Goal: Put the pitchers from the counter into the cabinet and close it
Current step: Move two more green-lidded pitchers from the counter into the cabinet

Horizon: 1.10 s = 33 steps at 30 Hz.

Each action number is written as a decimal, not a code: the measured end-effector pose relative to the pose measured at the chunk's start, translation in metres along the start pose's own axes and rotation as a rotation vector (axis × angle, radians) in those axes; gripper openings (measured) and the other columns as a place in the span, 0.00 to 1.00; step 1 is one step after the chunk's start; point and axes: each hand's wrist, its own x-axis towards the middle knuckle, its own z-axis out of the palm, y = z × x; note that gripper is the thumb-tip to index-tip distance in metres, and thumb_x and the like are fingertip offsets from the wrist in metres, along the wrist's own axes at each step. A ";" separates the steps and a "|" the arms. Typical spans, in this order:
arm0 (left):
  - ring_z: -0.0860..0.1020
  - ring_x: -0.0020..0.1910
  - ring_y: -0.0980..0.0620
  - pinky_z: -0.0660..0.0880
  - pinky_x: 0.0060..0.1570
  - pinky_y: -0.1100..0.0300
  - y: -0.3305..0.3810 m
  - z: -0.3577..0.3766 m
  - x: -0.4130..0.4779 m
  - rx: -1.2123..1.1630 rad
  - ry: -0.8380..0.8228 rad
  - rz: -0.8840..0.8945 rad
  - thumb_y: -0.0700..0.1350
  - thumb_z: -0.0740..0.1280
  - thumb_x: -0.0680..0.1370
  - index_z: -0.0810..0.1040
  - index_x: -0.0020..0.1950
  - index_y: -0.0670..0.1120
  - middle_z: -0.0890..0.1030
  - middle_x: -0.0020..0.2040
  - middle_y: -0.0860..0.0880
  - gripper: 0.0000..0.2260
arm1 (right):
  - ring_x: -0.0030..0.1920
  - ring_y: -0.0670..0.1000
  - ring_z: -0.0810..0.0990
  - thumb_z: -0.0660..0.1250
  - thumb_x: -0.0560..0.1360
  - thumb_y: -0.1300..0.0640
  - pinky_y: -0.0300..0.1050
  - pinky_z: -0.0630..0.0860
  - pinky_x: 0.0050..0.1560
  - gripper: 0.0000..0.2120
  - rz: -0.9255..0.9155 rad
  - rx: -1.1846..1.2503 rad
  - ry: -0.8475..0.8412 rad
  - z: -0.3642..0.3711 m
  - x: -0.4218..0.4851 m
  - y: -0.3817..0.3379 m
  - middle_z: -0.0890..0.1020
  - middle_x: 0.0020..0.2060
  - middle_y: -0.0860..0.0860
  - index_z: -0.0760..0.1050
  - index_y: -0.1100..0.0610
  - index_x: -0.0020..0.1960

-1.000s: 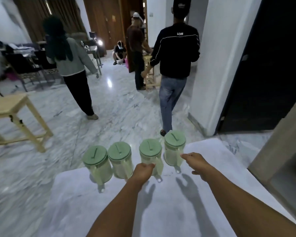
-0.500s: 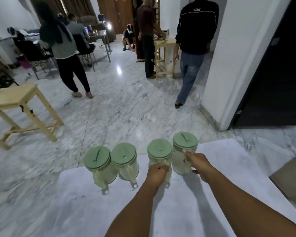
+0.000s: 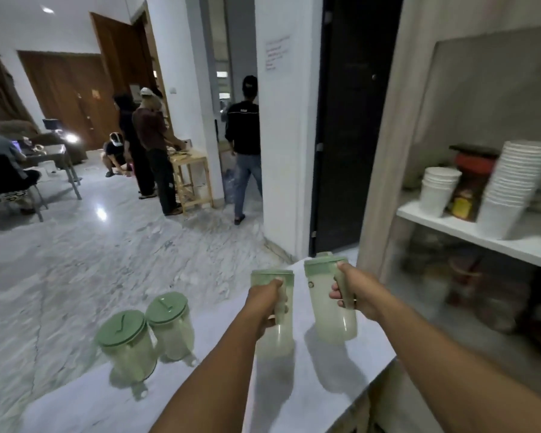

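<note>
Left hand (image 3: 267,303) grips handle of left pitcher (image 3: 275,335), right hand (image 3: 356,292) grips right pitcher (image 3: 331,307); both lifted above counter (image 3: 263,395). Two pitchers (image 3: 147,335) stand on counter.

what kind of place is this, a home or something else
Probably a large house or shared hall, with a pantry corner: a marble counter bearing green-lidded pitchers, an open cabinet shelf stacked with paper cups, and people around wooden tables.

Handle of left-held pitcher (image 3: 275,326) mostly hidden under left hand (image 3: 264,303). Lower cabinet shelf (image 3: 469,295) contents motion-blurred, unidentifiable. Jar (image 3: 469,185) label unreadable, partly masked by cup stacks (image 3: 509,185). Counter (image 3: 200,385) cut off at bottom edge.
</note>
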 end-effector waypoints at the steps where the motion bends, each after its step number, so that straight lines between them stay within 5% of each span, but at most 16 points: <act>1: 0.83 0.45 0.44 0.79 0.48 0.51 0.004 0.016 -0.011 0.014 -0.035 0.016 0.52 0.64 0.81 0.78 0.55 0.44 0.85 0.51 0.43 0.12 | 0.34 0.56 0.83 0.61 0.78 0.45 0.46 0.77 0.36 0.20 -0.006 0.023 0.029 -0.025 -0.018 -0.001 0.81 0.34 0.56 0.78 0.61 0.48; 8: 0.85 0.41 0.47 0.79 0.44 0.53 0.050 0.171 -0.098 0.182 -0.385 0.123 0.58 0.64 0.80 0.80 0.61 0.43 0.86 0.49 0.44 0.20 | 0.30 0.54 0.77 0.60 0.78 0.44 0.44 0.72 0.30 0.20 -0.058 0.166 0.254 -0.240 -0.138 -0.013 0.78 0.32 0.56 0.77 0.60 0.43; 15: 0.82 0.34 0.47 0.75 0.45 0.55 0.094 0.359 -0.215 0.211 -0.714 0.261 0.58 0.64 0.80 0.81 0.56 0.43 0.85 0.44 0.45 0.19 | 0.28 0.51 0.70 0.56 0.80 0.43 0.43 0.65 0.29 0.19 -0.172 0.258 0.462 -0.464 -0.268 -0.031 0.70 0.30 0.53 0.69 0.57 0.39; 20: 0.81 0.35 0.50 0.73 0.39 0.57 0.097 0.499 -0.298 0.149 -0.947 0.279 0.58 0.60 0.82 0.81 0.55 0.44 0.83 0.42 0.47 0.19 | 0.32 0.53 0.78 0.59 0.79 0.45 0.45 0.71 0.34 0.16 -0.288 0.256 0.705 -0.588 -0.349 -0.031 0.77 0.32 0.53 0.74 0.57 0.45; 25: 0.83 0.47 0.47 0.76 0.47 0.52 0.079 0.611 -0.339 0.020 -0.984 0.247 0.51 0.59 0.83 0.79 0.61 0.39 0.84 0.51 0.43 0.18 | 0.40 0.51 0.83 0.59 0.79 0.48 0.47 0.69 0.41 0.14 -0.371 0.316 0.831 -0.666 -0.376 -0.018 0.82 0.37 0.51 0.75 0.54 0.58; 29: 0.81 0.53 0.45 0.75 0.58 0.49 0.077 0.668 -0.342 0.034 -0.954 0.294 0.45 0.59 0.82 0.79 0.55 0.42 0.84 0.56 0.42 0.11 | 0.41 0.51 0.83 0.60 0.78 0.52 0.46 0.71 0.42 0.14 -0.402 0.415 0.852 -0.708 -0.360 -0.003 0.84 0.38 0.52 0.77 0.57 0.58; 33: 0.80 0.54 0.45 0.73 0.64 0.48 0.081 0.721 -0.315 0.094 -0.928 0.326 0.45 0.57 0.82 0.79 0.52 0.45 0.84 0.57 0.44 0.11 | 0.42 0.52 0.83 0.61 0.78 0.55 0.53 0.71 0.62 0.10 -0.399 0.478 0.835 -0.743 -0.316 0.015 0.85 0.34 0.51 0.79 0.57 0.50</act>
